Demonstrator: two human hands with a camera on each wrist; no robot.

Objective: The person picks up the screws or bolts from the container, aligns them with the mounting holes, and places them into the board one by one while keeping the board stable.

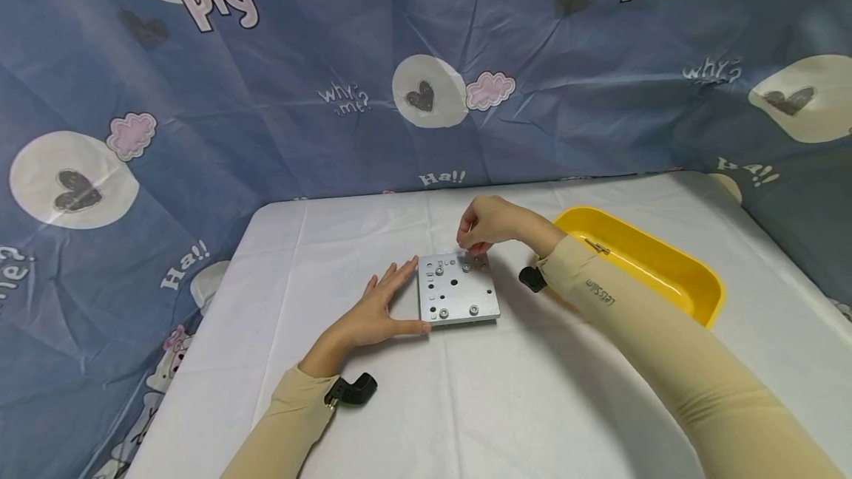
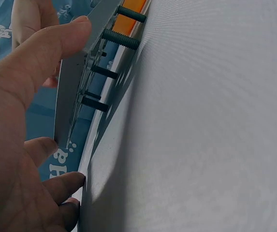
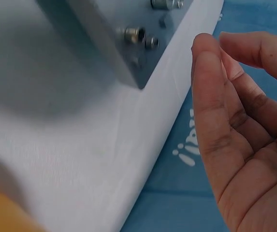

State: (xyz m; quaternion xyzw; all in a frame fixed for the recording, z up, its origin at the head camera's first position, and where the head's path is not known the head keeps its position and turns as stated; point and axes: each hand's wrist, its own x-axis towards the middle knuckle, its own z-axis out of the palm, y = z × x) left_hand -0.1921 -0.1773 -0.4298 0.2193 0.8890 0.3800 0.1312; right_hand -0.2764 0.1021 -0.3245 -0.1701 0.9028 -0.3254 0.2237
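A square silver metal plate (image 1: 471,291) with drilled holes lies on the white table. Several socket-head screws (image 1: 474,310) sit in it, and threaded shanks (image 2: 121,39) stick out below its underside. My left hand (image 1: 373,316) holds the plate's left side, thumb at the near corner and index finger at the far one, other fingers spread. My right hand (image 1: 491,222) hovers at the plate's far right corner. In the right wrist view, its thumb and fingertips come close together with nothing visible between them. A brassy fitting (image 3: 134,34) stands on the plate nearby.
A yellow tray (image 1: 707,279) stands to the right, partly behind my right forearm, with a few small metal pieces (image 1: 597,246) in it. Behind the table hangs a blue printed cloth (image 1: 279,131). Black wrist straps (image 1: 356,389) sit on both sleeves.
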